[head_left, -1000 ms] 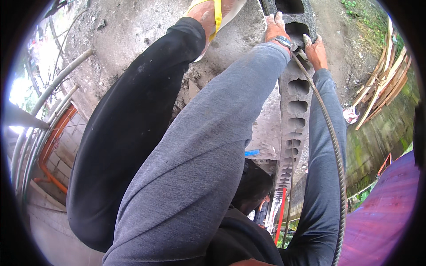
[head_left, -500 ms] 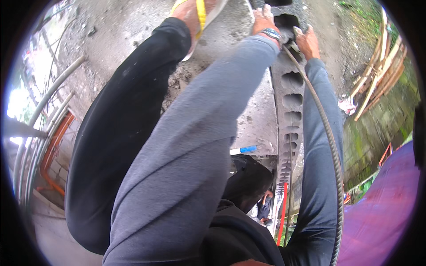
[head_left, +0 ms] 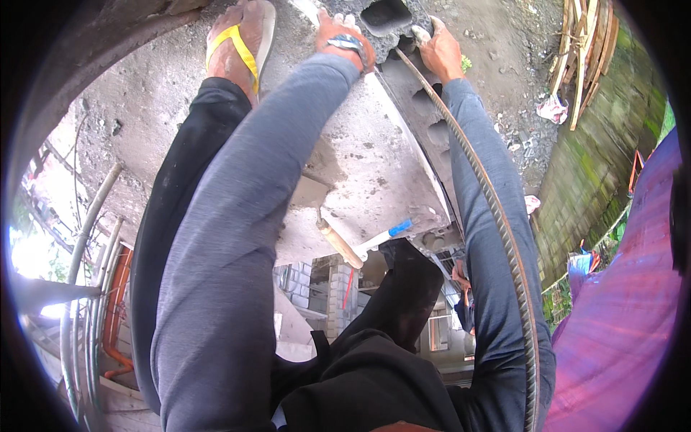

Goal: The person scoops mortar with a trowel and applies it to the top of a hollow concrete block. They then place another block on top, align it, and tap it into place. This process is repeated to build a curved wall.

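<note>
My left hand [head_left: 347,42], with a band on its wrist, grips the left side of a grey hollow block [head_left: 380,42]. On the block's right side my right hand [head_left: 440,52] is closed with thumb and fingers at its edge. The block sits at the top of a row of hollow blocks [head_left: 421,111]. A long ribbed steel bar [head_left: 497,205] rises from a block hole between my hands and runs past my right forearm. How far the fingers reach round the block is partly hidden.
On the pale slab [head_left: 360,173] left of the row lie a wooden-handled tool [head_left: 340,243] and a blue-and-white handle [head_left: 389,234]. Wood strips [head_left: 579,54] lie at the far right, beside a mossy wall [head_left: 612,137]. My sandalled foot [head_left: 236,43] stands at the upper left.
The view has shifted, so my hands and the block appear farther left and higher. Both hands stay at the block. The wooden-handled tool has come into sight.
</note>
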`<move>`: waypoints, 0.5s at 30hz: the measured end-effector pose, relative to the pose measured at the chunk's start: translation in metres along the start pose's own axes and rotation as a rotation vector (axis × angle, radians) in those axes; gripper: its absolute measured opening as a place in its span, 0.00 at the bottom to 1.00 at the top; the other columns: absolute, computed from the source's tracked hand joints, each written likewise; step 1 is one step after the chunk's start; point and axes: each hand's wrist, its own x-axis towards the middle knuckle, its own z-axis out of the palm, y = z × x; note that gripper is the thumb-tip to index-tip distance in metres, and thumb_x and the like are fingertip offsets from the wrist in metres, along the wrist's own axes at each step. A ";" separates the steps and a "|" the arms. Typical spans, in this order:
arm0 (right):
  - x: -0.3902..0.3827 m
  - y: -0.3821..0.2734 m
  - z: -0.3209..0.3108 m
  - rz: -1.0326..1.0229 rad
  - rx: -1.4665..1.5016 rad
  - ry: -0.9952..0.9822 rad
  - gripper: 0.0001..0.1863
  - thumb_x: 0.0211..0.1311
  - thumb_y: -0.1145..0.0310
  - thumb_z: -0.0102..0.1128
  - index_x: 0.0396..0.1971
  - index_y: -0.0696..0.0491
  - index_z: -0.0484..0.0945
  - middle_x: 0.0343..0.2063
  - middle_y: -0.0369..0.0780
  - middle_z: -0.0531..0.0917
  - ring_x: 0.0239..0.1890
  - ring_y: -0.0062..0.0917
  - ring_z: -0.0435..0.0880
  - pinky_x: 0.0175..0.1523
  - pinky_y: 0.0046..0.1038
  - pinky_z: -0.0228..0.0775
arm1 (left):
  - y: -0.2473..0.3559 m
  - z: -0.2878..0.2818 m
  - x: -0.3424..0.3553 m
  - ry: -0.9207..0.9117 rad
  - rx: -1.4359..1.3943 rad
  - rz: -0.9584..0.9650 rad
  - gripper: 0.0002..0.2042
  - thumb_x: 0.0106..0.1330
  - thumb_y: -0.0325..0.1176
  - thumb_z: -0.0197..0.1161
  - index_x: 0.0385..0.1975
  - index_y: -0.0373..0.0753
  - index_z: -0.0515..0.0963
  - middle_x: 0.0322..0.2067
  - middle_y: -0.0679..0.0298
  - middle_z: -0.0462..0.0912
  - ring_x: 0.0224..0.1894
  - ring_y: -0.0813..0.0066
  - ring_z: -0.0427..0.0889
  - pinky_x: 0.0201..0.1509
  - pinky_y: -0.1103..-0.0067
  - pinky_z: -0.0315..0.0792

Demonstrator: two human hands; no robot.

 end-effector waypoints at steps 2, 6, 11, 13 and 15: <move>-0.001 0.000 0.002 0.043 0.030 -0.025 0.30 0.70 0.49 0.60 0.64 0.52 0.75 0.53 0.52 0.84 0.57 0.47 0.82 0.61 0.40 0.73 | 0.003 0.005 -0.002 0.011 -0.001 -0.018 0.19 0.76 0.47 0.55 0.65 0.59 0.78 0.71 0.63 0.71 0.73 0.57 0.69 0.78 0.45 0.41; 0.007 0.028 0.016 -0.023 -0.095 0.071 0.30 0.69 0.48 0.61 0.63 0.50 0.77 0.54 0.51 0.84 0.58 0.48 0.82 0.61 0.40 0.74 | 0.007 0.002 -0.003 -0.019 0.039 0.000 0.19 0.75 0.46 0.57 0.63 0.60 0.80 0.69 0.63 0.73 0.72 0.58 0.71 0.79 0.45 0.42; 0.002 0.005 0.004 0.073 -0.030 -0.003 0.29 0.69 0.47 0.61 0.62 0.50 0.78 0.55 0.49 0.84 0.59 0.46 0.82 0.62 0.39 0.73 | 0.004 0.006 -0.001 -0.029 0.047 0.006 0.18 0.74 0.45 0.59 0.62 0.61 0.80 0.69 0.63 0.73 0.71 0.59 0.71 0.79 0.46 0.43; -0.001 -0.001 -0.001 0.107 -0.040 -0.009 0.29 0.69 0.47 0.61 0.62 0.50 0.78 0.55 0.49 0.84 0.59 0.45 0.81 0.62 0.39 0.73 | 0.002 0.003 0.000 -0.064 0.053 0.022 0.21 0.75 0.48 0.56 0.66 0.59 0.76 0.71 0.63 0.69 0.73 0.59 0.68 0.79 0.46 0.43; -0.005 -0.010 -0.011 0.043 -0.083 -0.019 0.24 0.66 0.55 0.60 0.57 0.52 0.80 0.51 0.53 0.84 0.56 0.49 0.82 0.61 0.43 0.72 | 0.001 0.008 0.006 -0.079 0.019 0.054 0.19 0.73 0.46 0.56 0.61 0.55 0.79 0.65 0.63 0.75 0.68 0.60 0.73 0.71 0.52 0.55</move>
